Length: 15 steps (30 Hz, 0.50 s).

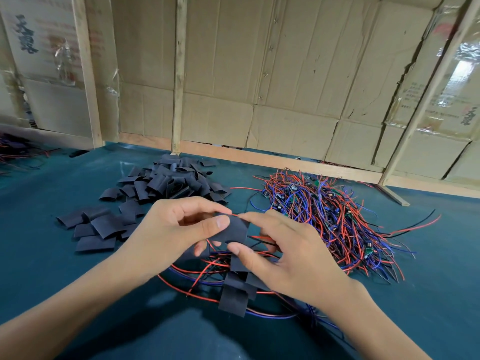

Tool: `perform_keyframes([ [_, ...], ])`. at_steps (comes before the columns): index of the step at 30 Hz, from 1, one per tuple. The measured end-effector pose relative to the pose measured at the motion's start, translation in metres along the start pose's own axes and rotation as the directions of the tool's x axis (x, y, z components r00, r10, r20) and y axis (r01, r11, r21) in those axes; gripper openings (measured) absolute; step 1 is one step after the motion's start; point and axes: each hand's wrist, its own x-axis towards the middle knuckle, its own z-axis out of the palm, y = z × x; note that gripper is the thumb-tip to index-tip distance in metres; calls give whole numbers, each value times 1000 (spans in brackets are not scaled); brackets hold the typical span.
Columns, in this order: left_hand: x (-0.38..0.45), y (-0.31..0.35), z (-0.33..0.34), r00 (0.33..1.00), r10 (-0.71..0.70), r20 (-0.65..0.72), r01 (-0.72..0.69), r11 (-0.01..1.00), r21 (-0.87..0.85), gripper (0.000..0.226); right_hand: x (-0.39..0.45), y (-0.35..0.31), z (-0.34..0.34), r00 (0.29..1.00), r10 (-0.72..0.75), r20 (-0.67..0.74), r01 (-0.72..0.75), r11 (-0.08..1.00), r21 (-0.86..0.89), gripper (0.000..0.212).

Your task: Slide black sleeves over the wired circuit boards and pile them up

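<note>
My left hand pinches a flat black sleeve between thumb and fingers above the green table. My right hand grips the same sleeve's right side, with red and black wires coming out there. The board itself is hidden inside or behind the sleeve. Below my hands lies a small pile of sleeved boards with looping red and blue wires. A heap of loose black sleeves lies behind my left hand. A tangle of bare wired circuit boards sits to the right.
The green table mat runs to a cardboard and wood-strip wall at the back. Another bunch of wires and sleeves lies at the far left edge. A loose wooden strip rests by the right pile.
</note>
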Motion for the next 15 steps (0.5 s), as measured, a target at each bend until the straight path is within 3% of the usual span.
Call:
perform_keyframes([
  [4,1,-8,1,995,-100,25,102,982,-157,37,-1,3,2,999,18,27,-19,1000,22,46],
  [8,0,-12,5,989,-149,24,151,974,-168,44,-3,5,7,996,20,84,-22,1000,19,52],
  [13,-1,-11,5,984,-177,-18,176,982,-76,32,1,9,5,940,218,261,-224,974,-8,76],
  [15,-1,-10,5,982,-183,-38,181,982,-47,28,0,14,0,913,246,327,-247,968,-38,73],
])
